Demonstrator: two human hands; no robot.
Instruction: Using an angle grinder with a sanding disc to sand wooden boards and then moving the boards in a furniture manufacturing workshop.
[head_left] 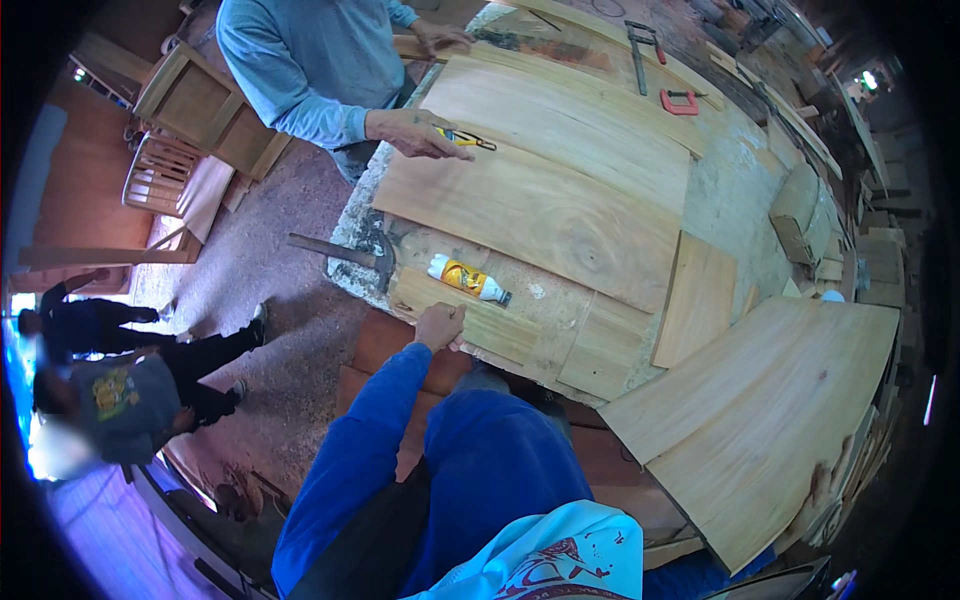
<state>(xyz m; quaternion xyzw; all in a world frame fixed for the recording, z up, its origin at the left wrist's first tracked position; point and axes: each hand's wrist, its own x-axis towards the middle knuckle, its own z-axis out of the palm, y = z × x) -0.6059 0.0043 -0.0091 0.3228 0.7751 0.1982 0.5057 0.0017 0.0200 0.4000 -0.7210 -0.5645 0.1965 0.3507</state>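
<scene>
My left hand (440, 327) is closed in a fist at the near edge of the table, beside a small thin board (480, 326); whatever its fingers hold is hidden. At the lower right, my right hand (824, 487) grips the edge of a large wooden panel (770, 400), which slants off the table's right corner. A white and yellow plastic bottle (468, 279) lies on its side just beyond my left hand. To its left rests a hammer (345, 252), its handle sticking out past the table's edge.
Across the table (735, 190) a co-worker's hand (415, 132) holds yellow-handled pliers (465, 138) over wide wooden boards (560, 215). A red clamp (681, 102) and a long bar clamp (638, 60) lie at the back. Two people are on the floor area at left, near wooden furniture (200, 105).
</scene>
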